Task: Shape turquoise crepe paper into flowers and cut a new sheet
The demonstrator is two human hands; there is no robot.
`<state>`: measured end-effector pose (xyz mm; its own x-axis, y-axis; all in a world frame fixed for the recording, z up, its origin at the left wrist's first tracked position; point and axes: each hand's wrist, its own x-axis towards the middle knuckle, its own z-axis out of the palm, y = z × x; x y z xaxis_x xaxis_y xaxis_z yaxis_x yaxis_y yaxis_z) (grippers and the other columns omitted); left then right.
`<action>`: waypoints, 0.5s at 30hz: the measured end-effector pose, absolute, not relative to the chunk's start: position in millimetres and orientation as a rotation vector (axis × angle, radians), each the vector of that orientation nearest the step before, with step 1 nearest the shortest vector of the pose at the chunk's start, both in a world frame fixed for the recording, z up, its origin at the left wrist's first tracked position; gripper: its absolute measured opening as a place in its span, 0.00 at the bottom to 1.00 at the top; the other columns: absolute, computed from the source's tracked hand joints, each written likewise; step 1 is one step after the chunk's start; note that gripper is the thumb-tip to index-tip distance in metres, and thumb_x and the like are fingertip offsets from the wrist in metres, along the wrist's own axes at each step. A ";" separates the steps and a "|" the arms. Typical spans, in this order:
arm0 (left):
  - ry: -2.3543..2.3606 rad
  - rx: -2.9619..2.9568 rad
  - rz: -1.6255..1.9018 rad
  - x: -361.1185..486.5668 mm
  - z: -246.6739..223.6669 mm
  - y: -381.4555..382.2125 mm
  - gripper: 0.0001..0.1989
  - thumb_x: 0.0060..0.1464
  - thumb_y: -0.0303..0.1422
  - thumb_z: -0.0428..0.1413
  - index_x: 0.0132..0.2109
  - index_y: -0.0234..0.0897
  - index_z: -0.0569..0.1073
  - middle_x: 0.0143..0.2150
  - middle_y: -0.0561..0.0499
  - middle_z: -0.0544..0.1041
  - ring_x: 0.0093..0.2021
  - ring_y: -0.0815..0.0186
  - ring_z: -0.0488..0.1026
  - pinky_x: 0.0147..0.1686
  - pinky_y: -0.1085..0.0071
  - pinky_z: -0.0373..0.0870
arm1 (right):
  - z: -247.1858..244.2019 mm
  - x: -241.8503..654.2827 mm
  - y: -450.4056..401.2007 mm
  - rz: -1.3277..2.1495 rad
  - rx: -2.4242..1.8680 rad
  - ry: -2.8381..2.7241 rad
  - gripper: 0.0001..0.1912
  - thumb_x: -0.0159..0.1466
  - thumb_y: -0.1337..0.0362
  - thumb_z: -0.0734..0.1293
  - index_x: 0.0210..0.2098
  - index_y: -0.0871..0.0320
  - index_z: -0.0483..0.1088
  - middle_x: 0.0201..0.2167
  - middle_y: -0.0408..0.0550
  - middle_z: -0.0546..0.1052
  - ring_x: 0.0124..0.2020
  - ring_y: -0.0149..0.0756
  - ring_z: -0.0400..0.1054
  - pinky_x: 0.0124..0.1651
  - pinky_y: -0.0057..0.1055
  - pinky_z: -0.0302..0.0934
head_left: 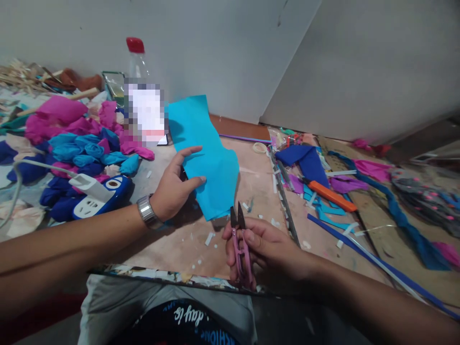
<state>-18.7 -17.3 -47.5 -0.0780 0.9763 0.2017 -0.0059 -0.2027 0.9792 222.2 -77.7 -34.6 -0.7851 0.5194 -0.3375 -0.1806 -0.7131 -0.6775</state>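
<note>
A bright blue sheet [212,167] lies across the middle of the table, its upper part leaning toward the wall. My left hand [174,184], with a metal watch on the wrist, grips the sheet's left edge between thumb and fingers. My right hand [260,244] is wrapped round small pink thread snips [242,256]. The dark blades point up, slightly apart, with their tips beside the sheet's lower right corner.
Pink and blue cloth bundles [82,148] and a blue-white power socket [102,196] are at left. Behind stand a red-capped bottle [138,60] and a lit phone [149,110]. At right lie an orange cutter [332,195], blue strips [373,258] and scraps.
</note>
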 end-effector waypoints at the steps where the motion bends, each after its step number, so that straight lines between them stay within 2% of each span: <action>1: 1.165 1.321 1.413 -18.8 -47.1 -17.8 0.32 0.49 0.32 0.64 0.62 0.47 0.69 0.61 0.49 0.72 0.55 0.55 0.71 0.53 0.58 0.73 | -34.0 221.8 -78.4 2.485 -0.735 -0.896 0.20 0.68 0.53 0.70 0.53 0.57 0.67 0.34 0.48 0.79 0.29 0.33 0.77 0.25 0.21 0.64; 4: 1.204 1.344 1.369 -19.5 -46.4 -18.6 0.32 0.48 0.34 0.65 0.61 0.46 0.69 0.61 0.49 0.72 0.56 0.53 0.71 0.53 0.57 0.73 | -33.0 221.2 -79.3 2.477 -0.764 -0.884 0.19 0.68 0.53 0.69 0.53 0.57 0.67 0.34 0.47 0.79 0.28 0.32 0.77 0.27 0.23 0.67; 7: 1.207 1.336 1.359 -20.5 -46.3 -18.3 0.32 0.48 0.33 0.65 0.61 0.46 0.69 0.59 0.49 0.73 0.55 0.53 0.72 0.53 0.56 0.73 | -34.1 221.8 -79.3 2.469 -0.769 -0.889 0.19 0.68 0.53 0.69 0.53 0.57 0.68 0.33 0.47 0.79 0.27 0.32 0.77 0.25 0.23 0.66; 11: 1.210 1.323 1.359 -20.8 -46.1 -17.6 0.31 0.48 0.34 0.66 0.60 0.45 0.69 0.59 0.48 0.73 0.57 0.52 0.71 0.57 0.53 0.71 | -35.8 221.8 -79.4 2.464 -0.762 -0.876 0.17 0.69 0.53 0.68 0.51 0.56 0.67 0.33 0.46 0.79 0.28 0.32 0.77 0.25 0.23 0.68; 15: 1.220 1.326 1.354 -20.7 -46.6 -17.5 0.31 0.47 0.34 0.66 0.60 0.45 0.70 0.59 0.48 0.73 0.56 0.52 0.71 0.57 0.52 0.70 | -33.9 220.0 -79.2 2.492 -0.714 -0.869 0.15 0.69 0.53 0.68 0.48 0.57 0.67 0.33 0.46 0.78 0.28 0.32 0.77 0.21 0.19 0.64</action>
